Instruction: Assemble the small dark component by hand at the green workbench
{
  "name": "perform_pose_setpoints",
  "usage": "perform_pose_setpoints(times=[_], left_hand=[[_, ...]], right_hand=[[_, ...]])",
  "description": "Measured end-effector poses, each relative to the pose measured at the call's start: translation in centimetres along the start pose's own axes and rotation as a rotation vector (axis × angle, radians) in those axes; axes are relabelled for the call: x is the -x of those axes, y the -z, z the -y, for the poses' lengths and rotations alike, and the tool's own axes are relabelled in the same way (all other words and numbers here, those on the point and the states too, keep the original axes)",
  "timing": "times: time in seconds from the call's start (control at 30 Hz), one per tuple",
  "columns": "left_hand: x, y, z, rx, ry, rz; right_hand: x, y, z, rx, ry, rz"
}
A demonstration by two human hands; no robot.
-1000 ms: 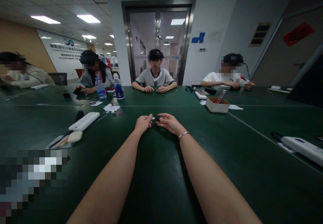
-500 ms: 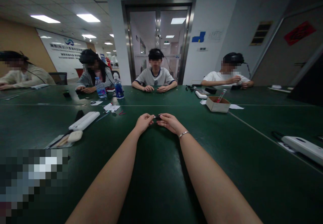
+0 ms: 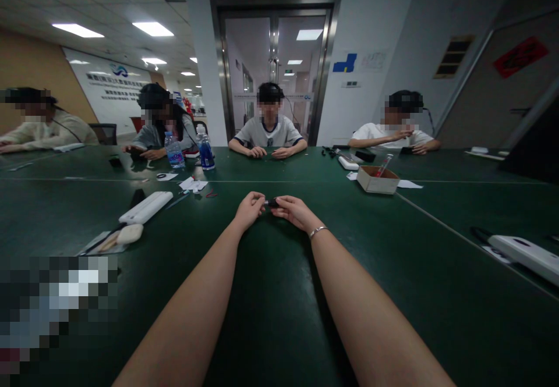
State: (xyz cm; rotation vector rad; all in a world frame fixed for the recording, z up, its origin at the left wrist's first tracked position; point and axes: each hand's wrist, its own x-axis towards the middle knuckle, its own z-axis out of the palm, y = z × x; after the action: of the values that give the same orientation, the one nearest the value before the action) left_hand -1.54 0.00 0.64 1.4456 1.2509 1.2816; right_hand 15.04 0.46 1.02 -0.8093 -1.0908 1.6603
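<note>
Bare green table (image 3: pixel 279 294) around both forearms; obstacles: white case (image 3: pixel 146 208) far left, cardboard box (image 3: pixel 377 180) ahead right, white device (image 3: pixel 524 254) far right.

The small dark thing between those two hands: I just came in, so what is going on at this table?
A person holds a small dark object between the left hand and right hand, low over a green table. Across it, other people work on small things. A cardboard box sits to the right.
</note>
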Motion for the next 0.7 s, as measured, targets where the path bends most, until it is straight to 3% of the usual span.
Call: perform_pose_setpoints(times=[0.6,0.7], left_hand=[[0.27,0.11,-0.01,-0.075,-0.044,-0.002],[0.37,0.16,-0.04,-0.082,-0.033,0.049]], right_hand=[[0.23,-0.34,0.19,0.001,-0.005,-0.007],[0.26,-0.38,0.19,0.002,-0.006,-0.005]])
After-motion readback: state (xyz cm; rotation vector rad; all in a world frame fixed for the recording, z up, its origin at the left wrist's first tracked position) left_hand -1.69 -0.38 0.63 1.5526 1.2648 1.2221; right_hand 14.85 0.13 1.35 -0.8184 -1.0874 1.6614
